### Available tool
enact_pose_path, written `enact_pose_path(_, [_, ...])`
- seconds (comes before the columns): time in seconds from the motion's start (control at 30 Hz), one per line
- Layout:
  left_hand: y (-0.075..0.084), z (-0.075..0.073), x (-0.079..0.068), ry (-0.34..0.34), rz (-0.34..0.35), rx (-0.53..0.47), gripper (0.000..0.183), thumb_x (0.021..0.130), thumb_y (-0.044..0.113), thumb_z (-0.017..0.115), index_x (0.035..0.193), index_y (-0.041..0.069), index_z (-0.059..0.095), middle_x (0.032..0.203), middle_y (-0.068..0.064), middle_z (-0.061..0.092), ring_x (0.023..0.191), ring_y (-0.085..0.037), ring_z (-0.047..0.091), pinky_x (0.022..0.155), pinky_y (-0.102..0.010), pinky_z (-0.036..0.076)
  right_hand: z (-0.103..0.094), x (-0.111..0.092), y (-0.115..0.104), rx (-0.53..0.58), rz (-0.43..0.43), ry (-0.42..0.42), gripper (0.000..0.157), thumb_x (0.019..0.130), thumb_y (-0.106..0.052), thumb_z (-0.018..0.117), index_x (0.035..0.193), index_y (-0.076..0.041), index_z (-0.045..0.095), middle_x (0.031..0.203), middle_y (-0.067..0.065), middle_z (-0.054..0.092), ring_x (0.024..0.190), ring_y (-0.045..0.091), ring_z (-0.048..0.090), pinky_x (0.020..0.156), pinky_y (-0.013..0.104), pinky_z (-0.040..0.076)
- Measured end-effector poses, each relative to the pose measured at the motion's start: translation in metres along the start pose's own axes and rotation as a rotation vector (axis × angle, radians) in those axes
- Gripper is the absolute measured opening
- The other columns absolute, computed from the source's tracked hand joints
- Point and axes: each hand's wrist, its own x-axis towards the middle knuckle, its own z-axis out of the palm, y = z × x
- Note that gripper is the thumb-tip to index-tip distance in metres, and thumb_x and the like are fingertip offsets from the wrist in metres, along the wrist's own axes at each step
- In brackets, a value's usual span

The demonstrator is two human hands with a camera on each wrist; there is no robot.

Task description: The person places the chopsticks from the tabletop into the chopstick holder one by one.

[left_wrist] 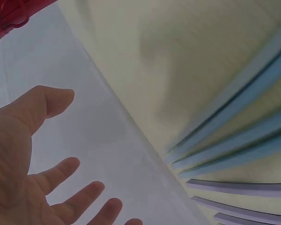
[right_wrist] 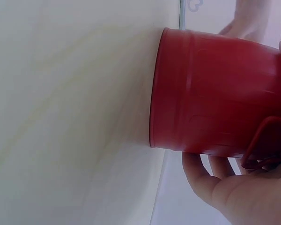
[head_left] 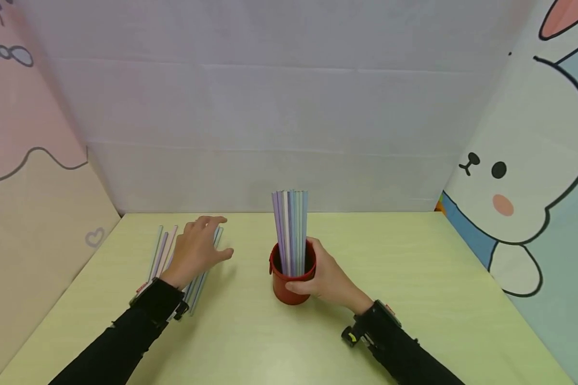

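My right hand [head_left: 325, 278] grips the side of a small red metal bucket [head_left: 291, 293], with the thumb across its front and the fingers behind. A bundle of long, thin pastel sticks [head_left: 290, 230], purple, white, green and blue, stands upright in it. In the right wrist view the bucket [right_wrist: 215, 93] shows its wall, base rim and a wire handle. My left hand [head_left: 198, 250] hovers with spread fingers and thumb over loose pastel sticks [head_left: 199, 291], holding nothing. The left wrist view shows blue and purple sticks [left_wrist: 239, 131] beside that hand [left_wrist: 37, 154].
The loose sticks lie side by side on the pale yellow table [head_left: 404, 267], partly hidden under the left hand and sleeve. A white back wall [head_left: 270, 117] rises at the table's far edge. Cartoon-printed panels [head_left: 520, 176] flank both sides.
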Motion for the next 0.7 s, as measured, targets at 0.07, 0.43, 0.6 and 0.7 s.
enact_pose_path(0.07, [-0.007, 0.004, -0.003, -0.021, 0.006, 0.016, 0.069, 0.075, 0.036, 0.079, 0.133, 0.012, 0.05, 0.131, -0.018, 0.046, 0.114, -0.044, 0.039, 0.083, -0.06, 0.04, 0.0, 0.001, 0.0, -0.003, -0.002, 0.0, 0.09, 0.073, -0.029, 0.084, 0.142, -0.024, 0.026, 0.131, -0.006, 0.047, 0.113, 0.015, 0.05, 0.088, 0.037, 0.051])
enact_pose_path(0.43, [-0.025, 0.019, -0.012, -0.131, -0.016, -0.034, 0.064, 0.076, 0.029, 0.078, 0.13, 0.008, 0.051, 0.126, -0.021, 0.047, 0.111, -0.043, 0.04, 0.079, -0.054, 0.045, 0.0, 0.001, 0.001, -0.013, -0.001, 0.009, 0.09, 0.072, -0.031, 0.084, 0.141, -0.024, 0.027, 0.13, -0.006, 0.047, 0.112, 0.014, 0.051, 0.088, 0.036, 0.05])
enact_pose_path(0.6, [-0.028, 0.026, -0.014, -0.136, -0.018, -0.032, 0.061, 0.077, 0.027, 0.078, 0.129, 0.007, 0.052, 0.121, -0.021, 0.05, 0.105, -0.042, 0.044, 0.073, -0.047, 0.047, 0.0, 0.001, 0.002, -0.005, -0.001, 0.005, 0.09, 0.072, -0.031, 0.084, 0.141, -0.024, 0.027, 0.13, -0.006, 0.047, 0.113, 0.015, 0.05, 0.088, 0.037, 0.05])
enact_pose_path(0.7, [-0.03, 0.03, -0.013, -0.133, -0.013, -0.031, 0.058, 0.076, 0.025, 0.078, 0.125, 0.005, 0.054, 0.115, -0.021, 0.052, 0.098, -0.041, 0.048, 0.072, -0.046, 0.047, 0.0, 0.002, 0.002, -0.003, 0.002, 0.001, 0.09, 0.072, -0.03, 0.084, 0.141, -0.024, 0.027, 0.131, -0.006, 0.047, 0.113, 0.015, 0.05, 0.089, 0.038, 0.05])
